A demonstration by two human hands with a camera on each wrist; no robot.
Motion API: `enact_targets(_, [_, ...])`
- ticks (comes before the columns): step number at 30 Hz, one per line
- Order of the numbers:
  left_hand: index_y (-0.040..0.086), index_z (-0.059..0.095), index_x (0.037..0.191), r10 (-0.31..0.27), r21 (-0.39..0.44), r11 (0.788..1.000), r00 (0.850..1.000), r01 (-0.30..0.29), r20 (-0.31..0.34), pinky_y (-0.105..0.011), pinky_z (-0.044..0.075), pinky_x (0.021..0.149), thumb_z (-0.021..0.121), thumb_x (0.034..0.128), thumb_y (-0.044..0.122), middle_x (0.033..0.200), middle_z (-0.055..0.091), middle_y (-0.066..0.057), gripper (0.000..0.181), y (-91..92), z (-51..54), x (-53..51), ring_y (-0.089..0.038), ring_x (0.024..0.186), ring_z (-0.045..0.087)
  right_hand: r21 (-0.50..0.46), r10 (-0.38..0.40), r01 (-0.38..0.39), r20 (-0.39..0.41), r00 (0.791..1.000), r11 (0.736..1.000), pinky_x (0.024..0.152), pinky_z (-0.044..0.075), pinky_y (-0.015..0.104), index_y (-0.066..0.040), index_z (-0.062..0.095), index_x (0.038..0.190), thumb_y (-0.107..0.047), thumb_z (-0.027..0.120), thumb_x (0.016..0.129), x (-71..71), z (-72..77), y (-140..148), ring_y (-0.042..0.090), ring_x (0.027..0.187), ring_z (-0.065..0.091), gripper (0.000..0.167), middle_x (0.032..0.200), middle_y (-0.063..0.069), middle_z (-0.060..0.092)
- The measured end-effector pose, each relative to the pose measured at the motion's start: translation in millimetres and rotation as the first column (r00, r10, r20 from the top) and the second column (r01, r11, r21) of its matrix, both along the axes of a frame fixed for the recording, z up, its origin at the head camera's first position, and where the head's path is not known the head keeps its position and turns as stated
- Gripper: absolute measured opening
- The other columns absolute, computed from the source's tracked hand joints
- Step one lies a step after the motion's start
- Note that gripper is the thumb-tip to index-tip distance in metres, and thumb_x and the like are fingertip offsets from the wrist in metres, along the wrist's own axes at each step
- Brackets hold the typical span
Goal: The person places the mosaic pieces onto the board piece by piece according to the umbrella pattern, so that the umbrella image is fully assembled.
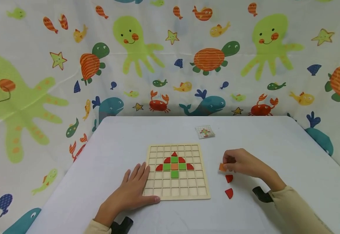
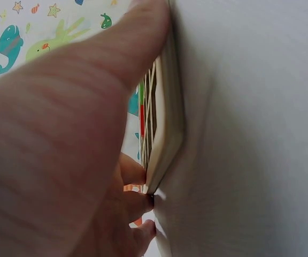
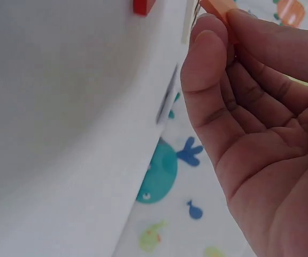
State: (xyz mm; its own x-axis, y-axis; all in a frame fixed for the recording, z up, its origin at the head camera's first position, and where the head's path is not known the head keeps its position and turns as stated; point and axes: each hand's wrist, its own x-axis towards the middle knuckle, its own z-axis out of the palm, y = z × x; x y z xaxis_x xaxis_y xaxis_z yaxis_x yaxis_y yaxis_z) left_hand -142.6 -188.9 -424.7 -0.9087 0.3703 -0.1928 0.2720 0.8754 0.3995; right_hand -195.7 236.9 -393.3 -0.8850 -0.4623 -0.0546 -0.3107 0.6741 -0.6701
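Observation:
A wooden grid board [image 1: 189,192] lies on the white table, bearing an arrangement of a red triangle [image 1: 174,154], red quarter-circle tiles [image 1: 159,167], green square tiles [image 1: 174,174] and an orange square at the centre. My left hand [image 1: 133,188] rests with fingers spread along the board's left edge, its thumb at the near left corner. To the right of the board, my right hand [image 1: 244,164] pinches an orange square tile [image 1: 221,167] between thumb and finger. In the right wrist view, part of this orange tile [image 3: 218,7] shows past the fingertips.
Two loose red quarter-circle tiles, a farther one [image 1: 229,178] and a nearer one [image 1: 229,193], lie below the right hand. Behind the board is a small pattern card [image 1: 205,132]. A curtain [image 1: 170,84] printed with sea animals hangs at the table's far edge.

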Motion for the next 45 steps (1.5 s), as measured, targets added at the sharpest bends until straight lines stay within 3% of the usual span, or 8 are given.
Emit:
enact_targets(9, [-0.001, 0.027, 0.168, 0.003, -0.008, 1.000, 1.000, -0.003, -0.002, -0.066, 0.003, 0.127, 0.077, 0.0829, 0.074, 0.176, 0.017, -0.020, 0.124, 0.0, -2.4, -1.2, -0.040, 0.163, 0.009, -0.036, 0.086, -0.087, -0.043, 0.995, 0.996, 0.062, 0.052, 0.027, -0.012, 0.067, 0.093, -0.007, 0.078, 0.097, -4.7, -0.7, -37, 0.015, 0.072, 0.060, 0.013, 0.079, -0.005, 0.063])
enact_targets(16, [-0.002, 0.026, 0.168, -0.004, 0.002, 1.000, 1.000, 0.004, 0.000, -0.067, 0.004, 0.126, 0.078, 0.0838, 0.072, 0.176, 0.016, -0.021, 0.124, 0.1, 1.5, -1.1, -0.041, 0.163, 0.009, -0.067, 0.173, -0.179, -0.081, 0.982, 0.982, 0.064, 0.049, 0.025, -0.014, 0.067, 0.092, -0.009, 0.079, 0.098, -7.3, -2.3, -71, 0.011, 0.073, 0.056, 0.014, 0.078, -0.009, 0.060])
enact_targets(25, [-0.001, 0.025, 0.168, -0.005, -0.008, 1.000, 1.000, 0.004, -0.010, -0.067, 0.003, 0.126, 0.076, 0.0835, 0.075, 0.177, 0.016, -0.020, 0.125, 0.7, -1.2, -1.7, -0.041, 0.163, 0.009, -0.111, 0.235, -0.247, -0.111, 0.966, 0.963, 0.066, 0.051, 0.025, -0.014, 0.069, 0.092, -0.005, 0.078, 0.099, -3.7, -6.9, -105, 0.009, 0.074, 0.057, 0.014, 0.080, -0.010, 0.064])
enact_targets(35, [-0.001, 0.025, 0.169, -0.004, -0.017, 1.000, 1.000, 0.003, -0.006, -0.066, 0.002, 0.126, 0.076, 0.0836, 0.075, 0.177, 0.016, -0.020, 0.125, -1.0, -0.8, -2.2, -0.041, 0.163, 0.008, -0.052, 0.347, -0.360, -0.169, 0.922, 0.931, 0.070, 0.055, 0.025, -0.010, 0.074, 0.094, 0.001, 0.074, 0.099, -0.3, -10.7, -133, 0.005, 0.075, 0.056, 0.011, 0.083, -0.011, 0.065])
enact_targets(40, [0.000, 0.025, 0.169, -0.007, -0.011, 1.000, 1.000, 0.007, -0.009, -0.067, 0.003, 0.126, 0.076, 0.0831, 0.076, 0.177, 0.017, -0.020, 0.125, -0.3, -0.4, -2.3, -0.042, 0.163, 0.009, -0.009, 0.343, -0.349, -0.151, 0.927, 0.937, 0.069, 0.053, 0.023, -0.012, 0.074, 0.092, -0.003, 0.075, 0.099, 1.5, -13.9, -144, 0.004, 0.073, 0.055, 0.012, 0.080, -0.013, 0.063])
enact_targets(45, [-0.001, 0.026, 0.168, -0.009, -0.007, 1.000, 1.000, 0.009, -0.010, -0.067, 0.002, 0.126, 0.076, 0.0835, 0.075, 0.176, 0.017, -0.021, 0.124, -1.3, 0.6, -2.6, -0.043, 0.162, 0.009, 0.041, 0.333, -0.331, -0.194, 0.923, 0.943, 0.068, 0.053, 0.022, -0.013, 0.073, 0.090, -0.003, 0.076, 0.099, 2.3, -17.1, -153, 0.005, 0.071, 0.055, 0.013, 0.078, -0.013, 0.062])
